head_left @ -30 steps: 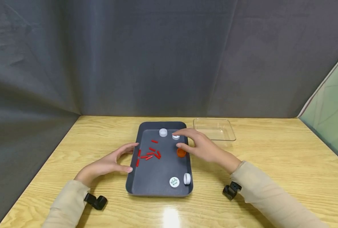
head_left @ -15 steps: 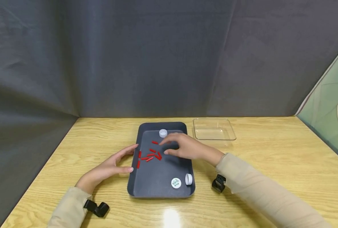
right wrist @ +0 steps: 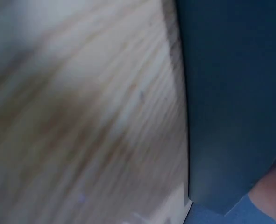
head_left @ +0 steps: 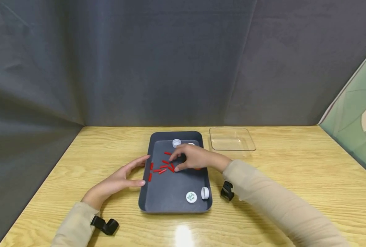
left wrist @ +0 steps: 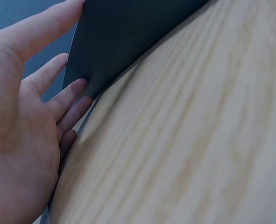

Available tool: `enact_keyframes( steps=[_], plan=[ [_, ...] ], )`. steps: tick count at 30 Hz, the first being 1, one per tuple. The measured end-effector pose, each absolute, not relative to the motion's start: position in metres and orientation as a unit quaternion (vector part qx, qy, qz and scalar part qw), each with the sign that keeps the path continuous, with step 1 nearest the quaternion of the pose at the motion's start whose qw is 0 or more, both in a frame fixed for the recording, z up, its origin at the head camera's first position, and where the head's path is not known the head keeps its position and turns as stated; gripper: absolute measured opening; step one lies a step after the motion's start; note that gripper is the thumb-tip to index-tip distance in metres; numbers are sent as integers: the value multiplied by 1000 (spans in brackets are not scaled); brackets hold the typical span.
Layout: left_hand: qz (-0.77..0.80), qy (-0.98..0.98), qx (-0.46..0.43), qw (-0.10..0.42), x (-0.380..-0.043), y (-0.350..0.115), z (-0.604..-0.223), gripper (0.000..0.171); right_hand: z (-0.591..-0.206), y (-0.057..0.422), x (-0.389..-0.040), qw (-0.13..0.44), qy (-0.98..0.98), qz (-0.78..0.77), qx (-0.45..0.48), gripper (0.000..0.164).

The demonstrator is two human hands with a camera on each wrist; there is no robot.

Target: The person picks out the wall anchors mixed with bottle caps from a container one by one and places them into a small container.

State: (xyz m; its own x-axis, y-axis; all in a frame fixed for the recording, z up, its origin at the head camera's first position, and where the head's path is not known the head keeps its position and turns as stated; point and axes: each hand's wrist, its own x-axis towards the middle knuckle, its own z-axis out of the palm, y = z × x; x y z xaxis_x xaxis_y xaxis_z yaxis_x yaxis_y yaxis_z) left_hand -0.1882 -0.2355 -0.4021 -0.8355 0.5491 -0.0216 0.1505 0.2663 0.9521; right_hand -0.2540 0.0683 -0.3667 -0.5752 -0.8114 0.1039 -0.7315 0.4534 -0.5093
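Several short red sticks (head_left: 156, 170) lie loose on the left half of a dark grey tray (head_left: 170, 207). My right hand (head_left: 192, 157) reaches over the tray from the right, its thumb and forefinger apart on either side of the nearest sticks. Beneath that hand an orange round thing (head_left: 197, 168) is mostly hidden. At the tray's left wall, my left hand (head_left: 118, 178) rests with thumb and fingers spread. The left wrist view shows its fingertips (left wrist: 74, 86) against the outer wall. Only an edge of my right hand (right wrist: 273, 191) shows in the right wrist view, past the tray wall.
Inside the tray, a white cap (head_left: 176, 143) sits at the back and a second white one (head_left: 191, 144) is partly covered. A white disc with green marks (head_left: 191, 197) and a cap on its side (head_left: 205, 193) lie near the front. Behind right stands a clear box (head_left: 232, 140).
My right hand has moved left and slightly down, from above the orange thing to the red sticks, its thumb and forefinger lowering to them. My left hand stays by the tray.
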Motion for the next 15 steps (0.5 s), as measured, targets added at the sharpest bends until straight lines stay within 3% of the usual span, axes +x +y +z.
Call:
enact_keyframes(
  steps=[15],
  plan=[
    [566, 774, 216, 185, -187, -234, -402, 79, -366, 63, -251, 79, 868, -227, -435, 26]
  ],
)
